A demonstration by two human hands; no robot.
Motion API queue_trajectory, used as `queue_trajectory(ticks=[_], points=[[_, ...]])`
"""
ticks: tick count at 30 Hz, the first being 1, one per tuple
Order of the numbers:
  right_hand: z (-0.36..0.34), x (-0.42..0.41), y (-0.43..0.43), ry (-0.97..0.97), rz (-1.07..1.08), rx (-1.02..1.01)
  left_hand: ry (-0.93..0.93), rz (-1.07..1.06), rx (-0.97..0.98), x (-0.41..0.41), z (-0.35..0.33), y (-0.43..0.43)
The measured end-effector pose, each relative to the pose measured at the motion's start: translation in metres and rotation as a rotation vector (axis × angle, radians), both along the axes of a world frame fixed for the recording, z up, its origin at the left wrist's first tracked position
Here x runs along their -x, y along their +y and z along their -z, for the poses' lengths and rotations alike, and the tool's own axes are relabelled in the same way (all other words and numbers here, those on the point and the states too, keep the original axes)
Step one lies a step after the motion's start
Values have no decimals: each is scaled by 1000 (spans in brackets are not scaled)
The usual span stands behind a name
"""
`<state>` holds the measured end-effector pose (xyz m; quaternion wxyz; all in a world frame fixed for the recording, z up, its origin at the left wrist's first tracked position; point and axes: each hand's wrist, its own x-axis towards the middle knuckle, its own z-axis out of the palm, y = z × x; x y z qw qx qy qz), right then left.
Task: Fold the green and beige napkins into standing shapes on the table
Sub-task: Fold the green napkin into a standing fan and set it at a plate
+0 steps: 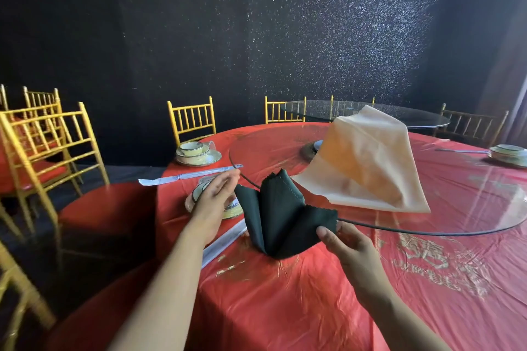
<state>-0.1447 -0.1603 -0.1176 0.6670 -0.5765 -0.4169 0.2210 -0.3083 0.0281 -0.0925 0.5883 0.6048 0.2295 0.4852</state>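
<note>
A dark green napkin (281, 216) stands folded on the red tablecloth (285, 308), its three points fanning upward. My right hand (346, 246) pinches its lower right flap between thumb and fingers. My left hand (212, 202) is beside the napkin's left flap with fingers loosely curled; whether it touches the cloth is unclear. Behind, a beige napkin (368, 162) stands as a tall cone on the glass turntable (456, 208).
A bowl and saucer set (198, 152) sits at the far left of the table, another (509, 154) at the far right. Wrapped chopsticks (188, 177) lie near the turntable's rim. A dish is partly hidden under my left hand. Gold chairs (51, 145) ring the table.
</note>
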Motion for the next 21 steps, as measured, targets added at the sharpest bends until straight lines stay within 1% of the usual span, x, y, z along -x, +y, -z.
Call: queue_trajectory(ticks=[2,5,7,8,10,12,14,17,21], points=[[-1,1,0,-18,4,-3,163,23,-94,-1,-4,10],[1,2,0,-20,-3,7,381,-7,-183,1,-6,24],[3,1,-1,-25,14,13,463,-23,-214,1,-8,31],[3,0,-1,-31,22,14,474,11,-222,2,-12,31],[5,-2,-1,-53,29,18,504,169,-193,7,-22,28],[6,-4,-1,-76,33,33,618,299,-179,16,-34,29],[5,-3,-1,-83,27,41,750,327,-222,22,-44,32],[3,-1,-1,-69,5,36,934,311,-335,23,-53,40],[1,2,0,-74,-24,66,1125,397,-471,16,-59,42]])
